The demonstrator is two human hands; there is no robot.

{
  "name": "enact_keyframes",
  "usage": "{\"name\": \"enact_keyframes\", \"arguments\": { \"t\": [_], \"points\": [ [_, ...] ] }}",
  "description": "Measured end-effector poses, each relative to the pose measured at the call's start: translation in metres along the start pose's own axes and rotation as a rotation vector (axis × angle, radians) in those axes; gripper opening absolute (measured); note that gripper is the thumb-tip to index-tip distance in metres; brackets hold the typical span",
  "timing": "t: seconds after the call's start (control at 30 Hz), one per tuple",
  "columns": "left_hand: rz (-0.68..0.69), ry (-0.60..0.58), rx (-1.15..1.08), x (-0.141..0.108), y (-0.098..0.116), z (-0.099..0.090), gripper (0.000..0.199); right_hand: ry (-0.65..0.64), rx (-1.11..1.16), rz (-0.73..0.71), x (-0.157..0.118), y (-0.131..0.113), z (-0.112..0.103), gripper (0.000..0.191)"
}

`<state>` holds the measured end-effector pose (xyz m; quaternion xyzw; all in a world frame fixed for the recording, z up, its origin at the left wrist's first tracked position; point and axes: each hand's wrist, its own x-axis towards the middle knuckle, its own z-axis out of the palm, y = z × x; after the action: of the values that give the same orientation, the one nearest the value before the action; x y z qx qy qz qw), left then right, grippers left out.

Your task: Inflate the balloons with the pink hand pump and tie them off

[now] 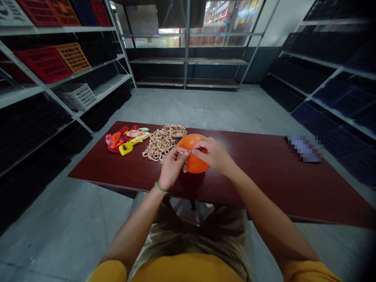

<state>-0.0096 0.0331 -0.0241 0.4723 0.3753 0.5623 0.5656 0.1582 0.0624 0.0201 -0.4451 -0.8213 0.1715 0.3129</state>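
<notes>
An inflated orange balloon (194, 166) is just above the table, behind my two hands. My left hand (174, 162), with a pale green band at the wrist, pinches at the balloon's neck between thumb and fingers. Close against it, my right hand (213, 154) is closed too, its thumb and forefinger pinched at the same neck. The fingertips cover most of the neck, so its exact shape is hidden. Just left of the balloon lies a heap of beige, curved, rope-like pieces (161, 143). Beyond that is a pile of limp coloured balloons (126, 140), red, orange, pink and yellow.
The dark red table (252, 164) spans the space before me. A pixelated bluish item (304, 149) lies near its right end. Shelves with red crates (44, 64), an orange crate (73, 56) and a white crate (79, 96) stand left; more shelving stands behind and right.
</notes>
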Motion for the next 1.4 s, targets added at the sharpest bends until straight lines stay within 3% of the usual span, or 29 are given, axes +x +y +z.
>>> {"name": "enact_keyframes", "arguments": {
  "t": [0.13,0.3,0.47,0.93,1.07,1.17,1.23,1.3,1.4],
  "points": [
    [-0.029,0.078,-0.187,0.0,-0.002,0.001,0.026,0.035,-0.069,-0.067,-0.005,0.001,0.005,0.013],
    [-0.121,0.171,-0.446,0.0,-0.001,0.007,0.029,0.181,-0.29,-0.176,-0.021,-0.006,0.015,0.016],
    [-0.141,0.242,-0.615,0.002,-0.001,0.009,0.027,0.222,-0.448,-0.171,-0.038,-0.014,0.019,0.016],
    [-0.139,0.235,-0.64,0.004,-0.002,0.009,0.029,0.277,-0.564,-0.179,-0.066,-0.012,0.023,0.009],
    [-0.112,0.254,-0.656,0.013,0.002,0.003,0.028,0.399,-0.333,-0.121,-0.06,-0.007,0.014,0.016],
    [-0.103,0.279,-0.696,0.023,0.004,-0.004,0.028,0.584,0.01,0.045,-0.05,0.004,0.015,0.048],
    [-0.093,0.267,-0.762,0.027,0.002,-0.008,0.026,0.641,0.357,0.194,-0.041,0.012,0.023,0.073],
    [-0.088,0.232,-0.835,0.029,-0.006,-0.008,0.023,0.599,0.746,0.312,-0.031,0.015,0.033,0.09],
    [-0.143,0.177,-0.894,0.028,-0.025,-0.004,0.022,0.476,1.172,0.354,-0.02,0.012,0.045,0.096]
  ]
}}
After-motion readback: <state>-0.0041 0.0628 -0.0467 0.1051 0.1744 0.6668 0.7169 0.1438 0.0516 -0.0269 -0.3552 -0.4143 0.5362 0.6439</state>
